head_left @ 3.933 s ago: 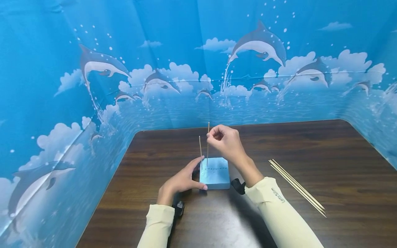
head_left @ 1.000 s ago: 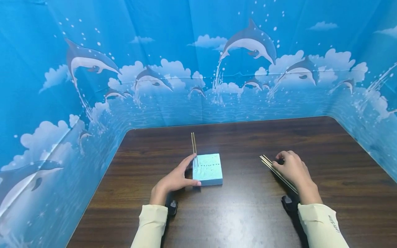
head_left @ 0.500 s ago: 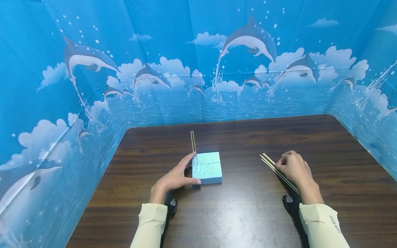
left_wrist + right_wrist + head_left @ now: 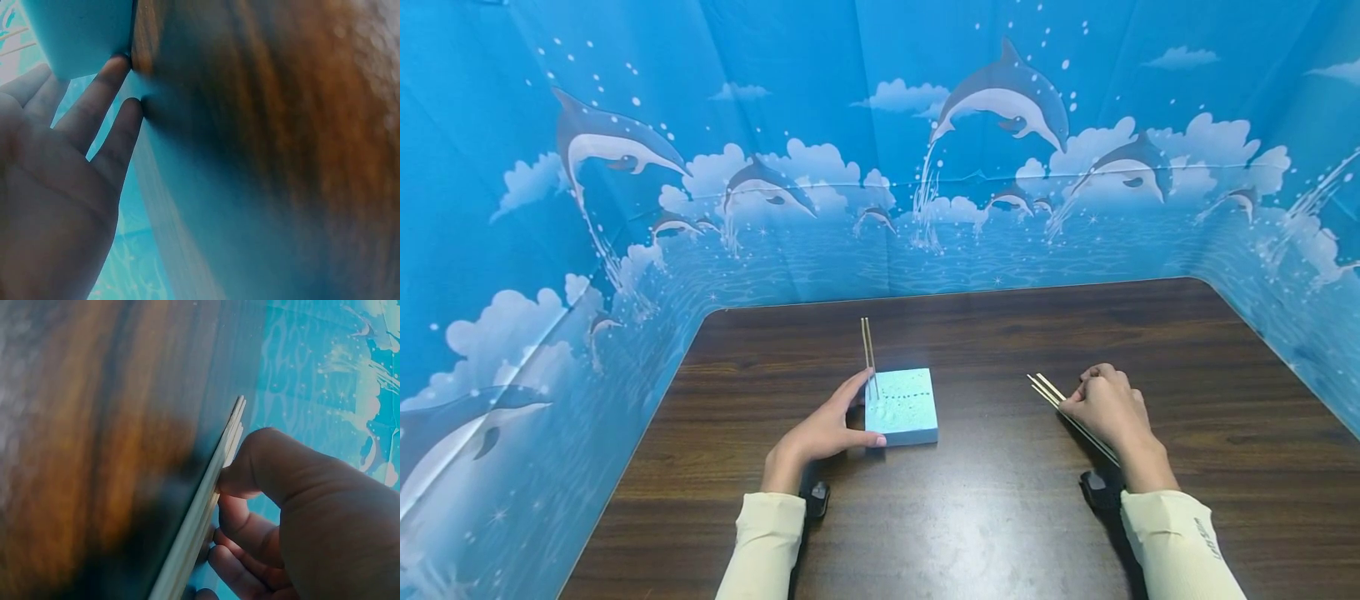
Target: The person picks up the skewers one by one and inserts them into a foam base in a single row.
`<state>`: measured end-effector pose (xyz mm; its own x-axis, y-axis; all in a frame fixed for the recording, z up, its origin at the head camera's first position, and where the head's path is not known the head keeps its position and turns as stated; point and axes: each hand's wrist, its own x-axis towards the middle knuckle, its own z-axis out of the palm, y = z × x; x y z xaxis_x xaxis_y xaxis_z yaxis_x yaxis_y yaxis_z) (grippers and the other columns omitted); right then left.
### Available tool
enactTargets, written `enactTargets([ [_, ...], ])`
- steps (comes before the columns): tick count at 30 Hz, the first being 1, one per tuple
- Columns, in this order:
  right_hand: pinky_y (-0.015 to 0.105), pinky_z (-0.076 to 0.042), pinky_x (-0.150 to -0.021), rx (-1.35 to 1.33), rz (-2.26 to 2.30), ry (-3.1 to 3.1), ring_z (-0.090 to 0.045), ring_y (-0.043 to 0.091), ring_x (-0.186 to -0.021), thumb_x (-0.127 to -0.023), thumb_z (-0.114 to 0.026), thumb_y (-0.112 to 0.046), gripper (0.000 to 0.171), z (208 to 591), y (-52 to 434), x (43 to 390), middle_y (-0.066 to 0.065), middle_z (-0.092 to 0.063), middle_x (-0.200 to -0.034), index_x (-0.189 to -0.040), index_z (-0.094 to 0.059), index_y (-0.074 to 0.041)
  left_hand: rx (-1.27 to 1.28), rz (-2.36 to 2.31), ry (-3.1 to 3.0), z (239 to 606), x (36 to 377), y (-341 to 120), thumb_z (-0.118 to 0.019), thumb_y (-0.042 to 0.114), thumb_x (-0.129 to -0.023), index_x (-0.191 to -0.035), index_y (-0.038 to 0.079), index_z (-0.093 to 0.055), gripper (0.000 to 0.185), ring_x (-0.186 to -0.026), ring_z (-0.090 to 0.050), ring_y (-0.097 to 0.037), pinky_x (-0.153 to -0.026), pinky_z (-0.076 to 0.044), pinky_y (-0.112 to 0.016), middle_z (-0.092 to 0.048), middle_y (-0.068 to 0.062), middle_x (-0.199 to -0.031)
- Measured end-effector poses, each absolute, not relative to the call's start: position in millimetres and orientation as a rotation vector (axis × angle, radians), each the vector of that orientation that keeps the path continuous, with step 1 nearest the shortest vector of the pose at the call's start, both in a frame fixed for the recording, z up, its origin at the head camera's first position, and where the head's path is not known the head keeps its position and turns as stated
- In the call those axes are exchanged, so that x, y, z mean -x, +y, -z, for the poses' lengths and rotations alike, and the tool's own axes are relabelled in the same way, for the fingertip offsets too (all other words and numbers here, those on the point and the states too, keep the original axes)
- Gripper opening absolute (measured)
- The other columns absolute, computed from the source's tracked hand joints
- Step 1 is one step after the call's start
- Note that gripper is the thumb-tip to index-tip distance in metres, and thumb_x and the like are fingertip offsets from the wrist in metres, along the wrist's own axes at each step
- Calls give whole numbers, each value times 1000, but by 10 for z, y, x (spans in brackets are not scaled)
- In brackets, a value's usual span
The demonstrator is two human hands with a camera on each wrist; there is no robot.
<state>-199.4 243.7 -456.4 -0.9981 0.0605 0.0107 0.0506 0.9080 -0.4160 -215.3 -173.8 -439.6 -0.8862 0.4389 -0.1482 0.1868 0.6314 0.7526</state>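
A light blue foam block (image 4: 901,407) lies on the dark wooden table (image 4: 1000,333). Two thin wooden sticks (image 4: 868,346) stand upright at its far left corner. My left hand (image 4: 823,429) rests against the block's left side with straight fingers; the left wrist view shows the fingertips (image 4: 115,65) touching the block (image 4: 81,31). To the right, a bundle of wooden sticks (image 4: 1045,389) lies flat on the table. My right hand (image 4: 1108,410) sits on it with curled fingers. In the right wrist view the thumb (image 4: 262,462) and fingers pinch the sticks (image 4: 206,525).
A blue backdrop with dolphins (image 4: 1000,92) walls the table at the back, left and right. Black wrist straps (image 4: 816,497) sit below both hands. Bare tabletop lies between the block and the stick bundle.
Since 3.9 s ago my right hand has left the second upright stick in the block and moved right onto the bundle. Over the last second it curled tighter there. The left hand stayed.
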Motion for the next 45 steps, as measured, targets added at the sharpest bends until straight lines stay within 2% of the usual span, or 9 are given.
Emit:
enactTargets([
  [8, 67, -32, -92, 96, -713, -3103, -34, 50, -122, -87, -71, -25, 27, 4590, 2395, 2002, 27, -47, -131, -65, -65, -10, -510, -1119, 2537, 4423, 2126, -1781, -83, 39, -80, -160, 28, -14, 106, -148, -26, -32, -116, -25, -58, -14, -6, -166],
  [12, 65, -32, -90, 66, -755, -3042, -37, 50, -117, -87, -69, -22, 26, 4571, 2386, 1992, 28, -50, -125, -65, -66, -9, -512, -1116, 2541, 4439, 2118, -1801, -82, 39, -80, -160, 27, -14, 106, -148, -25, -32, -116, -24, -57, -14, -6, -166],
  [18, 45, -41, -72, -17, -904, -2663, -48, 33, -89, -83, -65, -7, 11, 4378, 2348, 1995, 22, -54, -104, -73, -62, -2, -521, -1103, 2556, 4430, 2133, -1800, -83, 40, -79, -160, 27, -15, 107, -150, -20, -29, -117, -24, -57, -15, -4, -166],
  [23, 21, -37, -58, -98, -903, -2355, -46, 11, -61, -77, -64, -1, 5, 4093, 2192, 2065, 9, -59, -73, -73, -62, -3, -527, -1096, 2565, 4413, 2150, -1799, -84, 41, -78, -160, 28, -16, 107, -150, -21, -28, -117, -25, -56, -15, -4, -165],
  [25, 15, -33, -54, -117, -962, -2279, -44, 4, -55, -77, -64, 0, 5, 3972, 2082, 2097, 6, -57, -65, -74, -62, -3, -527, -1090, 2566, 4411, 2153, -1803, -84, 41, -78, -160, 27, -15, 108, -149, -22, -27, -117, -25, -55, -16, -3, -165],
  [28, 12, -34, -52, -158, -1091, -2195, -45, -3, -52, -78, -63, 3, 7, 3822, 1871, 2150, 7, -60, -63, -75, -61, -2, -530, -1090, 2566, 4412, 2160, -1806, -84, 41, -77, -160, 28, -15, 108, -149, -22, -26, -117, -25, -53, -16, -3, -165],
  [35, 13, -39, -53, -316, -1421, -2082, -50, 1, -58, -80, -60, 13, 9, 3498, 1253, 2141, 17, -67, -77, -79, -57, 4, -536, -1095, 2563, 4396, 2154, -1791, -84, 40, -78, -160, 29, -14, 108, -150, -21, -25, -118, -24, -53, -14, -2, -166],
  [39, 13, -40, -55, -440, -1486, -2043, -50, 3, -61, -78, -57, 17, 11, 3315, 935, 2082, 22, -66, -78, -79, -56, 6, -546, -1093, 2565, 4399, 2156, -1781, -84, 40, -78, -160, 29, -14, 108, -149, -22, -25, -118, -24, -52, -14, -1, -166],
  [45, 15, -37, -54, -596, -1482, -2027, -47, 9, -59, -76, -56, 19, 11, 3324, 609, 2144, 22, -64, -75, -79, -56, 8, -566, -1100, 2555, 4423, 2163, -1781, -82, 42, -79, -160, 28, -15, 106, -149, -22, -24, -118, -25, -51, -15, -1, -166],
])
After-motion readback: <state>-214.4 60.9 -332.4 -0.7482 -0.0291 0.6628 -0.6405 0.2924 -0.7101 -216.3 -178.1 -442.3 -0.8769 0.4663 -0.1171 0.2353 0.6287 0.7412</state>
